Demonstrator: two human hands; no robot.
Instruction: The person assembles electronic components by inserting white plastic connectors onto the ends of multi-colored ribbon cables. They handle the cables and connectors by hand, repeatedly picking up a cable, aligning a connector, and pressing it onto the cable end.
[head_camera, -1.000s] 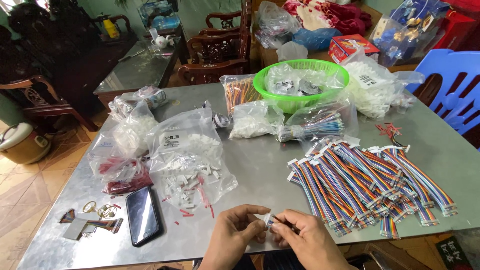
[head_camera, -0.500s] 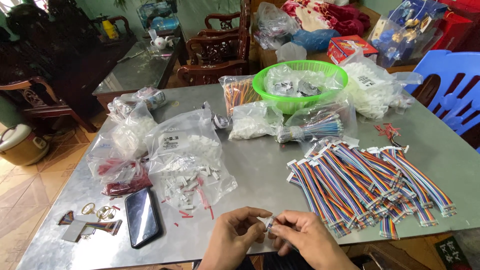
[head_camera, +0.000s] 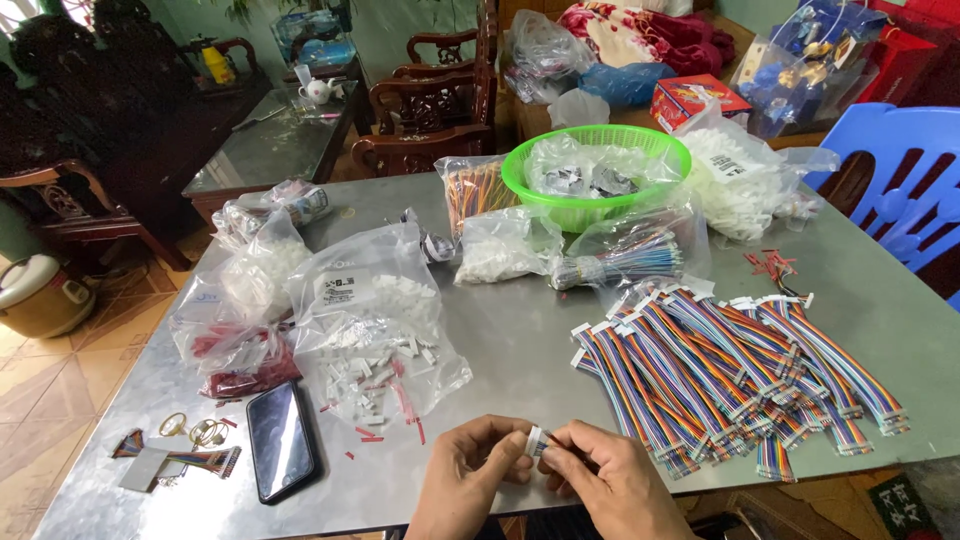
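Both hands meet at the near edge of the table: the left hand (head_camera: 468, 478) and the right hand (head_camera: 612, 490) pinch a small white connector (head_camera: 537, 441) between thumb and fingertips, pressed together on it from either side. The connector stands roughly upright between the hands, its short striped wires mostly hidden under the right fingers, so which way they run cannot be told.

The surface is a grey metal table (head_camera: 520, 350), dull and lightly scuffed. Just right of the hands lies a pile of rainbow ribbon cables (head_camera: 730, 370), their long axes running from the far left toward the near right, white plugs at both ends. Left of the hands lies a dark phone (head_camera: 282, 440), face up, and beyond it a clear bag of white connector housings (head_camera: 375, 320) — some spilled onto the table. Farther back a green basket (head_camera: 597, 168) holds clear bags of small parts (contents hard to make out).

Around the table — dark carved wooden chairs (head_camera: 425, 110), a blue plastic chair (head_camera: 905, 190), and a tiled floor.
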